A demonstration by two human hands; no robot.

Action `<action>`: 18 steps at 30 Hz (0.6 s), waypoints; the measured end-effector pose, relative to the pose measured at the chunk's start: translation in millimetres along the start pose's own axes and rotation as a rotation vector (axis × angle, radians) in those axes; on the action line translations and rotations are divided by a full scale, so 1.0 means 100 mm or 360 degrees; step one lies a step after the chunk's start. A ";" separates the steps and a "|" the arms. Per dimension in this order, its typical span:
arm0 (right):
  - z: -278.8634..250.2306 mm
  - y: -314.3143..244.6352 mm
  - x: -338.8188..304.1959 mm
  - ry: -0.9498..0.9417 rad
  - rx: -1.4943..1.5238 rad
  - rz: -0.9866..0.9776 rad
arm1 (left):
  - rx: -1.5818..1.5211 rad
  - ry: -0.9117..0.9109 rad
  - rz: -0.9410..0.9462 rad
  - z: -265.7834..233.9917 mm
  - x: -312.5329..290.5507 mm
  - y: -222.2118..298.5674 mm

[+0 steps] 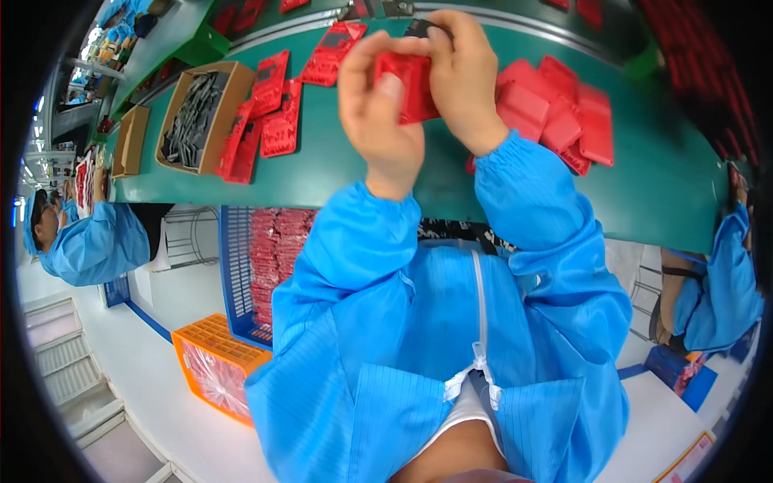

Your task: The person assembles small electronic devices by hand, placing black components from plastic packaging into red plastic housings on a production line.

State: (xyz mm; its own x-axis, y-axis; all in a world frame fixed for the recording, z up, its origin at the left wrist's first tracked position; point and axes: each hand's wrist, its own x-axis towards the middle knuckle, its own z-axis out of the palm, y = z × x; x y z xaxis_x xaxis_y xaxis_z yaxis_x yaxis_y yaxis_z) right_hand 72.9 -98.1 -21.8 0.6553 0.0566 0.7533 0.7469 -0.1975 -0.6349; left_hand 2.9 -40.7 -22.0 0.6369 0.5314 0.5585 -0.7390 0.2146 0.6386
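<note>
Above the green bench, my left hand (382,133) wraps round a red plastic shell (415,88), its thumb pressed on the near face. My right hand (467,88) meets it at the shell's upper right edge. Its curled fingers grip a small black flat piece (418,29), mostly covered by the fingers. Whether that piece touches the shell I cannot tell. On the right lies a heap of red shells (555,113), smooth backs mostly up. To the left, several red shells (279,121) show their ribbed, cut-out insides.
A cardboard box (233,105) full of black flat pieces (193,117) stands on the green bench (322,173) at left. Below are a blue crate (236,270) of red parts and an orange crate (211,326). Co-workers in blue sit at left (101,241) and right (729,278).
</note>
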 end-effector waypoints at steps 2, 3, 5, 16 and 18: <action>-0.03 0.02 0.00 -0.0088 -0.0032 -0.0078 | -0.0354 0.0222 -0.0362 -0.12 0.10 0.01; -0.14 -0.07 0.09 -0.0252 0.0037 -0.0118 | -0.0517 0.0287 -0.0504 -0.25 0.12 0.03; -0.29 -0.33 0.20 -0.0415 0.0450 0.0506 | -0.0746 0.0425 -0.0723 -0.45 0.13 0.00; -0.50 -0.28 0.07 -0.1004 0.0583 0.1231 | -0.0828 0.0509 -0.0899 -0.37 0.13 0.08; -0.47 -0.28 0.03 -0.1042 0.0484 0.1104 | -0.0799 0.0502 -0.0901 -0.38 0.12 0.07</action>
State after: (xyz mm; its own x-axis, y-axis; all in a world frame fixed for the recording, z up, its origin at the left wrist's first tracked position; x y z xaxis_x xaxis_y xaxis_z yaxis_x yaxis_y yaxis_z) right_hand 48.6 -138.1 5.7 0.8218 0.5695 0.0147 0.1128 -0.1374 -0.9841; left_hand -3.2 -1.3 -31.2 0.9065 0.4222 -0.0003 -0.3822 0.8209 0.4243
